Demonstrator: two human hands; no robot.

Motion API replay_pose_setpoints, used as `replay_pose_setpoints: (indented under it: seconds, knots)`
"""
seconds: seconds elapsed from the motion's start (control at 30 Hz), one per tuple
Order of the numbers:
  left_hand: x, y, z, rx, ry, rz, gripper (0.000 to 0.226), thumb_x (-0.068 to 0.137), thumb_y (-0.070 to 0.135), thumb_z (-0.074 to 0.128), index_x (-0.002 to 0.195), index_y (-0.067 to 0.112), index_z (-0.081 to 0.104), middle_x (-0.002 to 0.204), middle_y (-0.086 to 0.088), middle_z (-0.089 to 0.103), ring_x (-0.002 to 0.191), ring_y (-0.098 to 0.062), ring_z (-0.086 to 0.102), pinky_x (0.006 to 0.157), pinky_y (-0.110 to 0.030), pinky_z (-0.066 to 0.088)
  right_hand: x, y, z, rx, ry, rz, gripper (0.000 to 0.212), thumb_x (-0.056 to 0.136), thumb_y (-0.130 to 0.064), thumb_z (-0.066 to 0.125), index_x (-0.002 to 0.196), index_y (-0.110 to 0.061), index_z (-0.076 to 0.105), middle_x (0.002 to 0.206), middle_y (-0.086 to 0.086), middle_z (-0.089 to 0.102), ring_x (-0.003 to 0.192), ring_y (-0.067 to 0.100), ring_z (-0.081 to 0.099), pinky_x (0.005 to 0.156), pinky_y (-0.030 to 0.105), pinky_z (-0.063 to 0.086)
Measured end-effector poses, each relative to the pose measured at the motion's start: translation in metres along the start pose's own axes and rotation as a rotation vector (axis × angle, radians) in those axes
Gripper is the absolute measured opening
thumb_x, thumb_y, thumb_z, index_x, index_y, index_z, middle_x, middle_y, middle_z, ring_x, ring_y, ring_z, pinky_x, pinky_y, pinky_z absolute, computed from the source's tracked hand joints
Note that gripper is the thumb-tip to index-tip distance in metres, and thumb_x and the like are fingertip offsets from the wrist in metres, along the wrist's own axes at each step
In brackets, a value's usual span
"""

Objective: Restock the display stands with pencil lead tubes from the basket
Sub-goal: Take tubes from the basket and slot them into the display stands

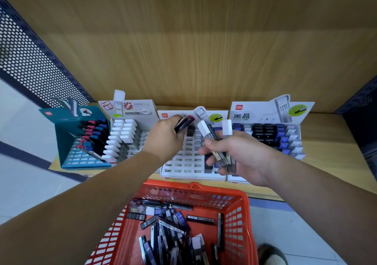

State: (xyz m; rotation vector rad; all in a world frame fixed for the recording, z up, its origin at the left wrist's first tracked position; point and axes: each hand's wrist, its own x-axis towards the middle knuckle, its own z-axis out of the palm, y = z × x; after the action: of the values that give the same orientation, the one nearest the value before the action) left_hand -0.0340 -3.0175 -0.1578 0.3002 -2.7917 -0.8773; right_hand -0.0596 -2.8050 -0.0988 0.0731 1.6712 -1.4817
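Note:
My left hand grips a small bundle of dark lead tubes, one with a magenta cap, over the upper left of the middle white display stand. My right hand holds several clear tubes with white caps above the right side of that stand. The red basket sits below both hands and holds several loose lead tubes. Most slots of the middle stand are bare; one black tube stands near its top.
A teal stand with pink and blue tubes is at the left, a white-capped stand beside it, and a fuller stand at the right. All rest on a wooden shelf with perforated metal sides. A shoe shows bottom right.

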Motion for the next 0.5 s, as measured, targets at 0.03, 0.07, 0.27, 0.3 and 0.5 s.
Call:
replay_pose_setpoints:
  seconds: [0.03,0.07,0.27,0.3,0.5]
  knots:
    - [0.000,0.001,-0.002,-0.035,-0.028,-0.045,0.008,0.098,0.018,0.063,0.091,0.015,0.065,0.064,-0.001,0.061,0.057,-0.024,0.056,0.051,-0.034,0.042,0.000,0.000,0.000,0.009,0.004,0.002,0.021,0.099,-0.021,0.068,0.118,-0.012,0.067,0.103,0.005,0.079,0.075,0.016,0.069,0.059,0.031,0.048]
    - [-0.001,0.002,-0.005,-0.074,-0.050,-0.080,0.009,0.099,0.020,0.063,0.096,0.014,0.068,0.069,-0.006,0.065,0.058,-0.024,0.058,0.051,-0.037,0.048,-0.001,-0.001,0.000,0.009,0.008,0.005,0.020,0.099,-0.020,0.068,0.117,-0.012,0.067,0.102,0.006,0.079,0.074,0.017,0.068,0.058,0.030,0.047]
    - [0.002,0.046,-0.031,-0.551,-0.144,-0.342,0.028,0.095,0.036,0.073,0.089,0.008,0.072,0.062,-0.005,0.062,0.046,-0.016,0.049,0.046,-0.028,0.042,0.001,0.002,0.000,-0.176,0.043,0.003,0.021,0.093,-0.015,0.075,0.113,-0.017,0.067,0.095,0.002,0.080,0.073,0.014,0.064,0.057,0.029,0.042]
    - [0.001,0.054,-0.037,-0.578,-0.262,-0.355,0.031,0.094,0.038,0.075,0.092,0.008,0.073,0.060,-0.001,0.062,0.044,-0.013,0.048,0.045,-0.026,0.039,0.001,0.003,-0.001,-0.200,0.046,-0.002,0.020,0.093,-0.015,0.075,0.111,-0.018,0.067,0.094,0.001,0.080,0.073,0.014,0.063,0.057,0.028,0.040]
    - [-0.008,0.058,-0.048,-0.449,-0.578,-0.320,0.033,0.088,0.030,0.083,0.097,0.002,0.069,0.061,-0.002,0.058,0.053,-0.014,0.049,0.049,-0.027,0.038,-0.002,0.004,0.003,-0.352,0.021,-0.050,0.020,0.090,-0.016,0.078,0.105,-0.021,0.065,0.077,-0.006,0.069,0.070,0.013,0.061,0.057,0.030,0.039]
